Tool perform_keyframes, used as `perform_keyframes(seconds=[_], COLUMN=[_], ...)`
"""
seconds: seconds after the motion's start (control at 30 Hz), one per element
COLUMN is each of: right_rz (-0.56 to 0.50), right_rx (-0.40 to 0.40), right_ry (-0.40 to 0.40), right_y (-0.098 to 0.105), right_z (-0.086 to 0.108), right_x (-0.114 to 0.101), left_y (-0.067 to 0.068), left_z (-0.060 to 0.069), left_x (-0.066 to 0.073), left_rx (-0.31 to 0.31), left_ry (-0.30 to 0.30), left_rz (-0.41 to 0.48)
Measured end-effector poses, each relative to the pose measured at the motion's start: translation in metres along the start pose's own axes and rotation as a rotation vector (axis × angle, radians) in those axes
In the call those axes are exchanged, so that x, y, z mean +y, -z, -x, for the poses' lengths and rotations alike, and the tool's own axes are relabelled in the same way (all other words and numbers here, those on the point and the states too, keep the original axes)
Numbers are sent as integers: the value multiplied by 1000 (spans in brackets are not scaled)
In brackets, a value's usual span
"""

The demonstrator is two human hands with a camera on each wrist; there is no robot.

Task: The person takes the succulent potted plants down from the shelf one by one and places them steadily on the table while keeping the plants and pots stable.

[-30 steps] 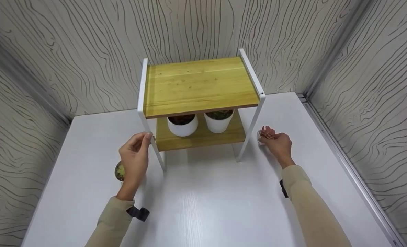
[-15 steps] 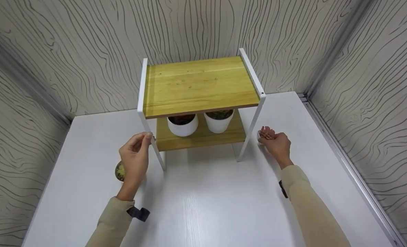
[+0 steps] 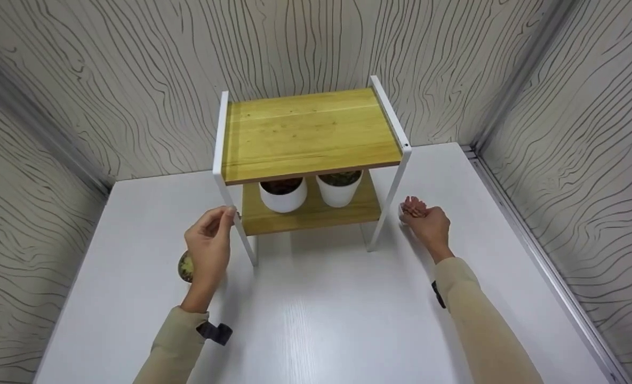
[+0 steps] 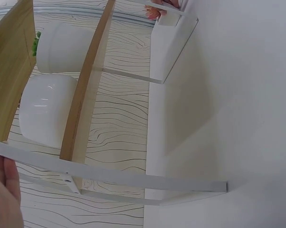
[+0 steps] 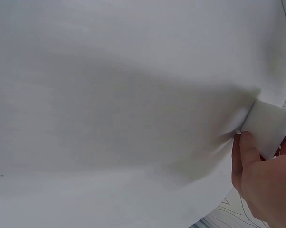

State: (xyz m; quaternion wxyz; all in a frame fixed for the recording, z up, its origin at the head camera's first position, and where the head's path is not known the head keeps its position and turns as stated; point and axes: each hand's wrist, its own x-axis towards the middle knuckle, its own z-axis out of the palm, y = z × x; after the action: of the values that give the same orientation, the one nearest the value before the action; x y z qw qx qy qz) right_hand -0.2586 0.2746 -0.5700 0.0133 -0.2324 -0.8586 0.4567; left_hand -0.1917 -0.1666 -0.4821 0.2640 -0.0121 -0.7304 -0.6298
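Observation:
A two-tier shelf with a wooden top board (image 3: 310,133) and white metal frame stands on the white table. My left hand (image 3: 210,242) pinches its front left leg (image 4: 114,176) with thumb and fingers, at about the lower board's height. To the right of the shelf, my right hand (image 3: 432,229) grips a small white pot (image 5: 269,126) holding a pink succulent (image 3: 414,207); in the right wrist view the pot is at the table surface. Two white pots, one round (image 3: 285,198) and one tapered (image 3: 340,191), sit on the lower board (image 3: 316,220).
A pot with a yellow-green plant (image 3: 186,266) stands on the table (image 3: 316,320) left of the shelf, partly hidden by my left wrist. Wood-grain patterned panels (image 3: 305,42) rise behind and at both sides, with a metal rail (image 3: 550,261) along the right edge.
My right hand has shifted very slightly left with its grip on the small pot kept. The left hand has stayed on the shelf leg.

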Motion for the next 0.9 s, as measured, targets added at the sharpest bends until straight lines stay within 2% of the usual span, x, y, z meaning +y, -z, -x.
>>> perform_keyframes(seconds=[0.27,0.5,0.9], right_rz=[-30,-21,-65], right_rx=[-25,12,11], right_ry=[-40,20,43], right_y=[-1,-1,2], right_z=[1,4,7], right_x=[-1,1,-4], left_y=[1,0,1], left_z=[-1,-1,0], left_x=[-1,-2,-2], left_rx=[2,-5,11], left_ry=[-1,-9,-9], left_rz=[-7,20,18])
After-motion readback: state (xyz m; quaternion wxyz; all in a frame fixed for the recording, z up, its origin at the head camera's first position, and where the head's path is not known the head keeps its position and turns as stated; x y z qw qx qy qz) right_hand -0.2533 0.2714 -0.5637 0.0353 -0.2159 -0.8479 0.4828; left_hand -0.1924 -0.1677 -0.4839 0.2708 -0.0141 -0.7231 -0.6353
